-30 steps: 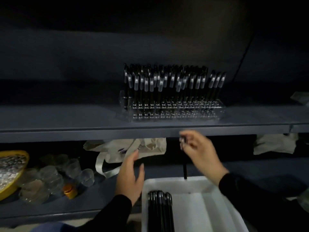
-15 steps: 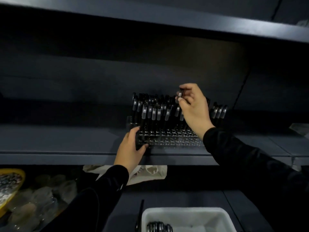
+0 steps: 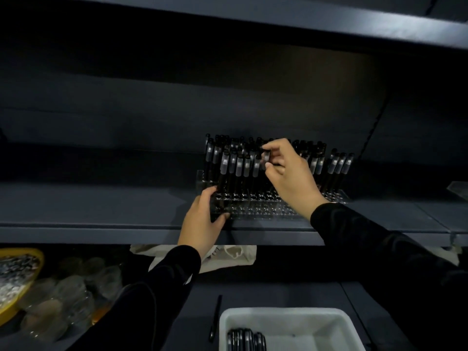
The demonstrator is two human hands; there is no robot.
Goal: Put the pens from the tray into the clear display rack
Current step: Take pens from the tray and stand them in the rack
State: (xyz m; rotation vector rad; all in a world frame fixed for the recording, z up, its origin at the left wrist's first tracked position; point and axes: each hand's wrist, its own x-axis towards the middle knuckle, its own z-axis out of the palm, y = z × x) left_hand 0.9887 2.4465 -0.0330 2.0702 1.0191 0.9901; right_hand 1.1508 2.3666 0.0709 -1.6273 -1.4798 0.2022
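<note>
The clear display rack [image 3: 255, 211] stands on the middle shelf, packed with several upright black pens [image 3: 239, 165]. My left hand [image 3: 202, 224] grips the rack's front left corner. My right hand [image 3: 288, 173] is over the rack's middle and pinches the top of one black pen [image 3: 266, 155] that stands among the others. The white tray [image 3: 316, 323] sits at the bottom, with several black pens [image 3: 245, 339] lying at its left side.
A single black pen [image 3: 215, 317] lies on the lower surface left of the tray. A white cloth bag [image 3: 238, 254] sits below the shelf. At lower left are clear plastic cups [image 3: 63, 300] and a yellow bowl [image 3: 30, 282]. Another shelf [image 3: 278, 13] runs overhead.
My right hand rose from the tray with a pen and brought it down into the rack. My left hand moved up and took hold of the rack's front left corner.
</note>
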